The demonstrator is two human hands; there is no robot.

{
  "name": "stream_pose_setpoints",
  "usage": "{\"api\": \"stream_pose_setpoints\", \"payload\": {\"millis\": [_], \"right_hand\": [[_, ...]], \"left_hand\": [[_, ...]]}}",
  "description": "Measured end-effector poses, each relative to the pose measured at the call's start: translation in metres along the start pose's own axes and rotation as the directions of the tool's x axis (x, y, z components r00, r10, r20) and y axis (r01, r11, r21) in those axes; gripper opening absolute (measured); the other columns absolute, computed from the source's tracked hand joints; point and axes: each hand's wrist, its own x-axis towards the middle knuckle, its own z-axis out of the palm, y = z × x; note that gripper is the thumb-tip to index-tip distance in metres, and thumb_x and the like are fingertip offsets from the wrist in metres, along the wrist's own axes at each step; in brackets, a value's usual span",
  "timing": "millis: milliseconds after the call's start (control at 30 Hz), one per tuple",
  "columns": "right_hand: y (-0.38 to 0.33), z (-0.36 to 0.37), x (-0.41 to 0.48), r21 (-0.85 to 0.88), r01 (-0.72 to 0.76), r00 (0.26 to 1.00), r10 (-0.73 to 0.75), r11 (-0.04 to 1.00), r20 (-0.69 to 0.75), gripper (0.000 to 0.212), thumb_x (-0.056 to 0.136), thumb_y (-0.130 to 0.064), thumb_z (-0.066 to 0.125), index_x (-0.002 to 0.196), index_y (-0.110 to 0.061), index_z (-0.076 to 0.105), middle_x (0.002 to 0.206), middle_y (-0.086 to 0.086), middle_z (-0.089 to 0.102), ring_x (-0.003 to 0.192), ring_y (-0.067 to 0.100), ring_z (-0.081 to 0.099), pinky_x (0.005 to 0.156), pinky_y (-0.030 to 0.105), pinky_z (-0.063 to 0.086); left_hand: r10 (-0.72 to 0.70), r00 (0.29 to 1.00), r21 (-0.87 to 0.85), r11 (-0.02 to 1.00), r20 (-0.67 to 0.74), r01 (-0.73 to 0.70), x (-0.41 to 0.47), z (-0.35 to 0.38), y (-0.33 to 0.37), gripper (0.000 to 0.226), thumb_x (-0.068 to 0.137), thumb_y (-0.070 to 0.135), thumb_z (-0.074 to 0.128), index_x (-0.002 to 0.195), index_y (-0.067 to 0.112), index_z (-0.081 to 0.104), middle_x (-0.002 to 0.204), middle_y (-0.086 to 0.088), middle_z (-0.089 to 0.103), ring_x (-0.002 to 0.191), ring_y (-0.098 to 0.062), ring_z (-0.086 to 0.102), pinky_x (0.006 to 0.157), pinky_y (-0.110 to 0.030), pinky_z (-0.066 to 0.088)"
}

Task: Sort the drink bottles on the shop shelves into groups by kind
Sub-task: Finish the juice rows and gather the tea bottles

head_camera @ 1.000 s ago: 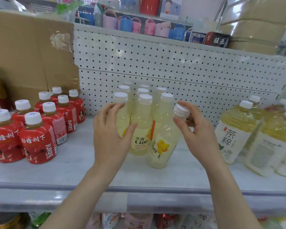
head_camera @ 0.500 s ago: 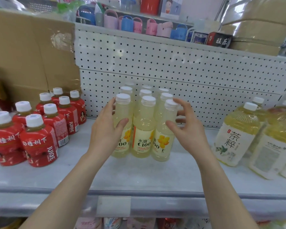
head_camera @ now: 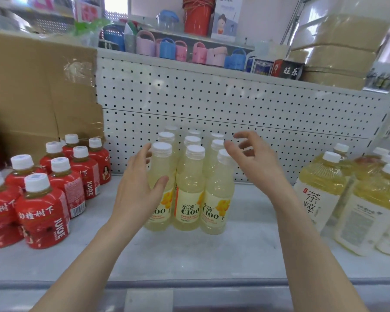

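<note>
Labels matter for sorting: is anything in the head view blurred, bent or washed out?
Head view: labels on the C100 bottles read clearly; fingers of the right hand are slightly motion-smeared; the pegboard bows from wide-angle distortion; backlight washes out the top.

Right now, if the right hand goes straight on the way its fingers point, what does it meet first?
Probably the white cap second from the front in the right column of C100 bottles; the right hand is almost at it, though depth is unclear.

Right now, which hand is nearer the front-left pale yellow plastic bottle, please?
Left. The left hand touches the front-left pale yellow plastic bottle; the right hand hovers by the front-right bottle.
</note>
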Motion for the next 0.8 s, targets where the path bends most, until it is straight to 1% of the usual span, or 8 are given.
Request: {"api": "stream_pose_setpoints", "payload": {"millis": [67, 200, 300, 433, 500, 567, 667, 800], "right_hand": [[-0.015, -0.002, 0.022, -0.129, -0.027, 0.998, 0.020, 0.991, -0.060, 0.049, 0.092, -0.061, 0.058, 0.128, -0.029, 0.057, 0.114, -0.005, 0.061, 0.095, 0.010, 0.061, 0.072, 0.027, 0.046], [-0.034, 0.004, 0.067, -0.431, -0.135, 0.940, 0.253, 0.892, 0.229, 0.058, 0.087, -0.055, 0.069, 0.123, -0.010, 0.066, 0.106, 0.005, 0.071, 0.084, 0.019, 0.071, 0.075, 0.033, 0.058], [-0.037, 0.006, 0.082, -0.474, -0.121, 0.893, 0.304, 0.872, 0.331, 0.048, 0.086, -0.043, 0.076, 0.113, -0.004, 0.071, 0.097, 0.008, 0.075, 0.078, 0.019, 0.072, 0.069, 0.029, 0.058], [-0.030, 0.004, 0.074, -0.383, -0.080, 0.891, 0.239, 0.920, 0.386, 0.043, 0.096, -0.032, 0.066, 0.138, -0.021, 0.061, 0.130, 0.000, 0.065, 0.092, 0.015, 0.066, 0.072, 0.023, 0.049], [-0.023, 0.004, 0.059, -0.159, -0.115, 0.934, 0.161, 0.981, 0.318, 0.046, 0.099, -0.042, 0.059, 0.143, -0.028, 0.056, 0.136, -0.005, 0.060, 0.104, 0.013, 0.061, 0.087, 0.028, 0.047], [-0.009, 0.010, 0.034, -0.014, -0.077, 0.993, 0.078, 0.997, 0.094, 0.048, 0.099, -0.051, 0.054, 0.141, -0.029, 0.054, 0.128, -0.008, 0.061, 0.108, 0.009, 0.058, 0.093, 0.034, 0.049], [0.011, 0.033, -0.023, -0.141, -0.021, 0.993, 0.004, 0.990, -0.114, 0.061, 0.091, -0.063, 0.053, 0.140, -0.026, 0.049, 0.130, -0.007, 0.057, 0.116, 0.013, 0.055, 0.100, 0.038, 0.046], [0.033, 0.057, -0.051, -0.180, -0.009, 0.996, -0.008, 0.984, -0.089, 0.053, 0.091, -0.052, 0.063, 0.132, -0.022, 0.047, 0.117, -0.009, 0.054, 0.111, 0.018, 0.054, 0.082, 0.030, 0.035]], "left_hand": [[0.049, 0.997, 0.062, 0.997, -0.054, -0.045, 0.000, 0.001, 0.006, 0.079, 0.087, 0.025, 0.071, 0.152, 0.024, 0.026, 0.147, 0.001, 0.040, 0.135, -0.015, 0.038, 0.107, -0.031, 0.033], [0.126, 0.991, 0.152, 0.981, -0.046, -0.118, 0.005, 0.005, 0.015, 0.074, 0.087, 0.027, 0.070, 0.151, 0.019, 0.032, 0.152, -0.004, 0.033, 0.139, -0.020, 0.032, 0.107, -0.025, 0.023], [0.127, 0.991, 0.159, 0.980, -0.031, -0.120, 0.008, 0.006, 0.015, 0.074, 0.088, 0.027, 0.069, 0.151, 0.021, 0.031, 0.152, -0.002, 0.032, 0.139, -0.019, 0.033, 0.105, -0.028, 0.029], [0.162, 0.986, 0.151, 0.976, -0.022, -0.157, 0.006, 0.003, 0.011, 0.077, 0.089, 0.029, 0.069, 0.153, 0.025, 0.026, 0.154, 0.001, 0.029, 0.138, -0.017, 0.034, 0.102, -0.029, 0.033], [0.154, 0.988, 0.122, 0.981, -0.014, -0.151, 0.003, 0.005, 0.010, 0.086, 0.087, 0.033, 0.070, 0.155, 0.023, 0.019, 0.158, 0.001, 0.025, 0.144, -0.015, 0.027, 0.108, -0.029, 0.029], [0.107, 0.994, 0.068, 0.992, -0.001, -0.107, -0.004, 0.008, 0.008, 0.100, 0.083, 0.039, 0.074, 0.157, 0.023, 0.009, 0.161, 0.003, 0.019, 0.147, -0.011, 0.019, 0.112, -0.027, 0.023], [0.049, 0.998, 0.028, 0.998, 0.044, -0.051, -0.014, 0.016, 0.002, 0.120, 0.074, 0.043, 0.082, 0.157, 0.022, -0.002, 0.164, 0.002, 0.014, 0.149, -0.013, 0.014, 0.117, -0.031, 0.021], [0.014, 0.996, 0.034, 0.999, 0.083, -0.017, -0.018, 0.028, -0.002, 0.140, 0.065, 0.039, 0.090, 0.156, 0.023, -0.016, 0.164, 0.002, 0.007, 0.146, -0.011, 0.010, 0.113, -0.025, 0.012]]}}
